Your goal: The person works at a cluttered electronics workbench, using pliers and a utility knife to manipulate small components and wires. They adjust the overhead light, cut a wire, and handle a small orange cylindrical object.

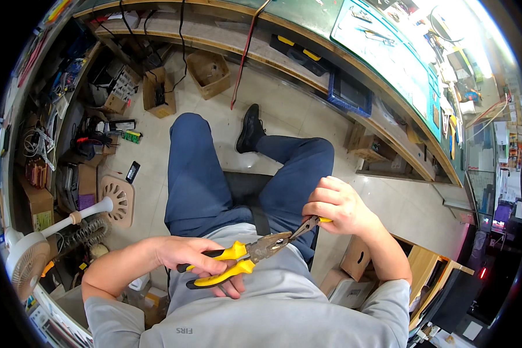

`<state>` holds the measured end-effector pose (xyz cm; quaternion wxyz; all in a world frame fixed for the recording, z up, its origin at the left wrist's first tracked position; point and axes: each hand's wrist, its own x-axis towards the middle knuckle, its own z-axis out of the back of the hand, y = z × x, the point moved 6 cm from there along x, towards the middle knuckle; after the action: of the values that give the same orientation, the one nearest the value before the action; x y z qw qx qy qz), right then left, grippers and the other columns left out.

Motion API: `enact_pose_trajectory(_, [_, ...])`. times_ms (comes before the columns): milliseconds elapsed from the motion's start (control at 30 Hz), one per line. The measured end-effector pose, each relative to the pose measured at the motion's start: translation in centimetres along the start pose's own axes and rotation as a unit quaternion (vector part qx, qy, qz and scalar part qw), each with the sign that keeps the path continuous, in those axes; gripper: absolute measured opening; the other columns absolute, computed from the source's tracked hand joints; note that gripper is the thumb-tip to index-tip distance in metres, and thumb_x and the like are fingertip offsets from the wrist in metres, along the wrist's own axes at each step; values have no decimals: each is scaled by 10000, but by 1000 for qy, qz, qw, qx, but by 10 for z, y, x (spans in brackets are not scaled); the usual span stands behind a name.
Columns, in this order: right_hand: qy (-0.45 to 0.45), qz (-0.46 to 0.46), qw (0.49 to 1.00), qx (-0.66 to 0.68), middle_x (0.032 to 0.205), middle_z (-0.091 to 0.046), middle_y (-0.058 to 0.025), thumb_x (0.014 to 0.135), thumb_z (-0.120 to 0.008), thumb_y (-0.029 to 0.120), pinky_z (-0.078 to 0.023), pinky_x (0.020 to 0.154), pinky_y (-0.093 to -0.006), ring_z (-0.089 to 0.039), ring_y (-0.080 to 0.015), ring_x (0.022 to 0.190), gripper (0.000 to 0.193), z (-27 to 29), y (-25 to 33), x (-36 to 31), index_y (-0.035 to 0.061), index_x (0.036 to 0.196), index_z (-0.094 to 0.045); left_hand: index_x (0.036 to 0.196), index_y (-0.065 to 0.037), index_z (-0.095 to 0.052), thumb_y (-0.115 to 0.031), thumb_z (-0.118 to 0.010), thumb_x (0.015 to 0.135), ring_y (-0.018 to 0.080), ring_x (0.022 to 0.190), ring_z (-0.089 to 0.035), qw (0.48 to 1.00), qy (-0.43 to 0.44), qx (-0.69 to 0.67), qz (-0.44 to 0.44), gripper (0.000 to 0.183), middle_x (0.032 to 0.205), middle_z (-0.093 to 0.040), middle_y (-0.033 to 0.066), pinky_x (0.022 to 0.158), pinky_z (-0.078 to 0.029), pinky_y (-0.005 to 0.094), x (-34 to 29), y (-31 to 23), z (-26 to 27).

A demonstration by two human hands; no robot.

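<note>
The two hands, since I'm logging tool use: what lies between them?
Head view: larger pliers in the left hand and smaller pliers in the right hand, their tips seeming to meet.

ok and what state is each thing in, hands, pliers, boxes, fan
Left hand: closed around the large pliers
Right hand: closed around the small pliers
Large pliers: handles apart, tips at the small pliers' tips
Small pliers: held, how far open unclear
Two cardboard boxes on the floor: open-topped
Fan: standing on its base, running or not unclear
</note>
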<state>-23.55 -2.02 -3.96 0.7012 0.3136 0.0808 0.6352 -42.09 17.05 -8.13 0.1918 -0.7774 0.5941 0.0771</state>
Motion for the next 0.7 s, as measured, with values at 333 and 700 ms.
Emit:
enact_pose_trajectory(333, [33,-22,999,-30,741,-494,-18,604,-778,126,-462,562,-344,-519,-216,665,279,3,-2,-5,108,859,-666,1323,86,-538,-248,-665,979,169,849,-644,999,-14,33,25,496,1019,-657,106,741,-529,299,-11,2,0])
enact_pose_trajectory(700, [67,-11,996,-61,732,-465,-16,648,-757,152,-475,555,-333,-523,-197,661,240,3,6,1,110,859,-648,1353,33,-538,-304,-587,1037,167,884,-673,999,-19,11,43,465,1039,-668,88,773,-552,285,-17,19,3])
